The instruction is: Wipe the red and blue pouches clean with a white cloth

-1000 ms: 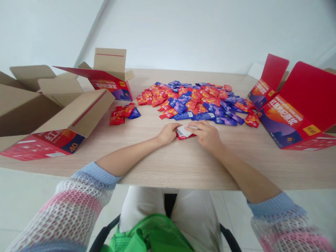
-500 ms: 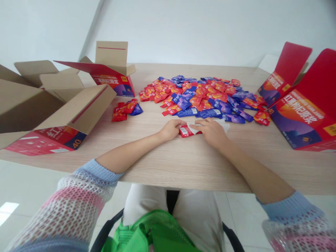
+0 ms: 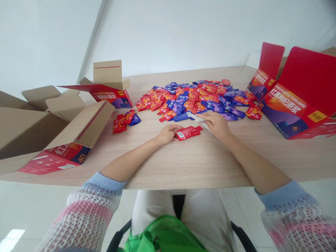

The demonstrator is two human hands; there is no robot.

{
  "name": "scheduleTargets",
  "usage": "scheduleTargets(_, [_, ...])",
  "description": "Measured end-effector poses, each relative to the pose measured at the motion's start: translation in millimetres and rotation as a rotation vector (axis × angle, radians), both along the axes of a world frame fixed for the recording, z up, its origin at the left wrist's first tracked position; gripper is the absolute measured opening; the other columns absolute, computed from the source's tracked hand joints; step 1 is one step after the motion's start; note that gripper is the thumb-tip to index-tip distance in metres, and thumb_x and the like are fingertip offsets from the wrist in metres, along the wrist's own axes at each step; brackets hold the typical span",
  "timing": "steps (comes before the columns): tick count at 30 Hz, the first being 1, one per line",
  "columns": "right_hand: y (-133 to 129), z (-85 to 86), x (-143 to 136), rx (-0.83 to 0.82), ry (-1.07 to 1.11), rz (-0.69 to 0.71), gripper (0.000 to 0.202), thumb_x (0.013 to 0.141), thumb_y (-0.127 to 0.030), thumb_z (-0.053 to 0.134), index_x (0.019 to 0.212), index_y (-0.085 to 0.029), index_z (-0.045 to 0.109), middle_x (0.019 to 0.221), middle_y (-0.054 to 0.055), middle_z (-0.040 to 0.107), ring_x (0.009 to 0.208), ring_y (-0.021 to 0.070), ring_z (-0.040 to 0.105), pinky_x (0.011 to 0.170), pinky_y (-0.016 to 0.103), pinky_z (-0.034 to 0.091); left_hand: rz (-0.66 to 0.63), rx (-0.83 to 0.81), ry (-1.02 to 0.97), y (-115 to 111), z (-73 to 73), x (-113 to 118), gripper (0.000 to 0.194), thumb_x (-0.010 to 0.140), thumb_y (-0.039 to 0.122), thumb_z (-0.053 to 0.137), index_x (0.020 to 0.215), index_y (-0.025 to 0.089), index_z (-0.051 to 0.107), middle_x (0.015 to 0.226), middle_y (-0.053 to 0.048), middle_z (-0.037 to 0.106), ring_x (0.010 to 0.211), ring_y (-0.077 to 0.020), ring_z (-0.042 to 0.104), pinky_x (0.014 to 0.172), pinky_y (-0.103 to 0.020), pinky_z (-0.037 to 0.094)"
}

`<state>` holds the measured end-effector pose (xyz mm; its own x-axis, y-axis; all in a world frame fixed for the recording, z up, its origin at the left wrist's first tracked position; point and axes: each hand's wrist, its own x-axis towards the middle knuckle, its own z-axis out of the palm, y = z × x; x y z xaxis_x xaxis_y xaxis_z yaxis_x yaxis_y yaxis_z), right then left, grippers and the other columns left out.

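Note:
A red sachet [image 3: 188,133] with a white barcode lies near the middle of the table, its left end pinched in my left hand [image 3: 168,134]. My right hand [image 3: 216,125] is closed on a white tissue [image 3: 201,120], just right of the sachet and apart from it. Behind both hands spreads a pile of red and blue sachets [image 3: 194,99]. A smaller group of sachets [image 3: 124,121] rests to the left of my left hand.
Open cartons stand on the wooden table [image 3: 183,171]: a large one [image 3: 65,154] at the left, another [image 3: 110,96] behind it, and two at the right, one near [image 3: 291,108] and one farther back [image 3: 262,82]. A pale wall is behind.
My right hand has lifted the tissue off the red sachet and moved right, uncovering the sachet. My left hand still holds its left end. The camera view has shifted and tilted slightly.

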<state>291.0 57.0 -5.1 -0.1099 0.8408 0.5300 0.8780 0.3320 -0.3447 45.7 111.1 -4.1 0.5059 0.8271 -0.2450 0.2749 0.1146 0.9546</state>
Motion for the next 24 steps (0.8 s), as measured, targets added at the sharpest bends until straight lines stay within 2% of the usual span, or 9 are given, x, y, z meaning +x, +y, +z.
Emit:
scheduleTargets(4, [-6.0,-4.6,-37.6,-0.100,-0.174,0.028,0.041,0.094,-0.014,0.046,0.124,-0.032,0.068,0.118,0.003,0.069,0.102,0.0225,0.057,0.086,0.036,0.044,0.030,0.000,-0.037,2.6,-5.1,2.6,0.035,0.086,-0.001,0.041,0.106,0.008,0.067,0.075,-0.004,0.068,0.057,-0.0099,0.062,0.054,-0.020,0.055])
scheduleTargets(6, [-8.3,-6.0,-59.8,-0.089,-0.296,0.050,0.042,0.095,-0.015,0.046,0.126,-0.034,0.066,0.121,0.004,0.067,0.104,0.0242,0.053,0.086,0.037,0.042,0.015,-0.006,-0.054,4.5,-7.4,2.8,0.036,0.082,-0.003,0.041,0.107,0.007,0.066,0.075,-0.004,0.067,0.059,-0.0113,0.063,0.054,-0.021,0.056])
scheduleTargets(9, [-10.4,-3.3,-79.6,-0.064,-0.403,0.121,0.043,0.096,-0.019,0.047,0.132,-0.037,0.061,0.123,0.005,0.064,0.107,0.0253,0.048,0.084,0.037,0.039,0.033,0.023,-0.087,6.2,-10.8,2.7,0.057,0.072,-0.006,0.041,0.125,0.007,0.057,0.093,-0.008,0.069,0.066,-0.0131,0.065,0.055,-0.022,0.056])
scheduleTargets(11, [-11.1,-0.6,-80.1,-0.056,-0.438,0.175,0.043,0.096,-0.019,0.047,0.132,-0.038,0.060,0.122,0.006,0.062,0.106,0.0254,0.047,0.085,0.037,0.037,0.075,0.057,-0.088,6.5,-12.8,2.5,0.070,0.068,-0.007,0.041,0.136,0.008,0.048,0.105,-0.010,0.068,0.070,-0.0141,0.066,0.054,-0.022,0.056])
scheduleTargets(13, [-11.4,0.7,-73.5,-0.049,-0.464,0.246,0.044,0.096,-0.017,0.046,0.131,-0.038,0.061,0.121,0.006,0.061,0.106,0.0252,0.046,0.086,0.038,0.035,0.060,0.078,-0.066,6.3,-14.4,1.9,0.074,0.066,-0.007,0.042,0.137,0.008,0.048,0.104,-0.010,0.068,0.070,-0.0139,0.066,0.054,-0.020,0.055])
scheduleTargets(17, [-13.1,2.3,-57.7,-0.060,-0.452,0.363,0.047,0.095,-0.011,0.043,0.128,-0.039,0.063,0.122,0.004,0.062,0.105,0.0237,0.047,0.088,0.038,0.034,-0.074,0.080,-0.074,5.5,-14.4,0.9,0.059,0.065,-0.009,0.039,0.117,0.007,0.064,0.089,-0.006,0.071,0.068,-0.0132,0.066,0.055,-0.019,0.054])
scheduleTargets(19, [-14.7,5.6,-53.0,-0.077,-0.434,0.384,0.049,0.094,-0.008,0.042,0.127,-0.038,0.064,0.119,0.004,0.063,0.101,0.0227,0.048,0.087,0.037,0.035,-0.099,0.073,-0.085,4.8,-13.1,1.4,0.054,0.067,-0.009,0.038,0.110,0.007,0.067,0.084,-0.005,0.071,0.065,-0.0128,0.066,0.054,-0.020,0.054])
scheduleTargets(24, [-18.2,16.6,-42.2,-0.127,-0.482,0.318,0.054,0.089,-0.002,0.043,0.122,-0.036,0.068,0.112,0.005,0.064,0.096,0.0222,0.049,0.080,0.035,0.036,-0.073,0.084,-0.047,1.8,-10.4,5.2,0.048,0.075,-0.008,0.038,0.109,0.006,0.068,0.077,-0.004,0.071,0.055,-0.0094,0.062,0.052,-0.019,0.052])
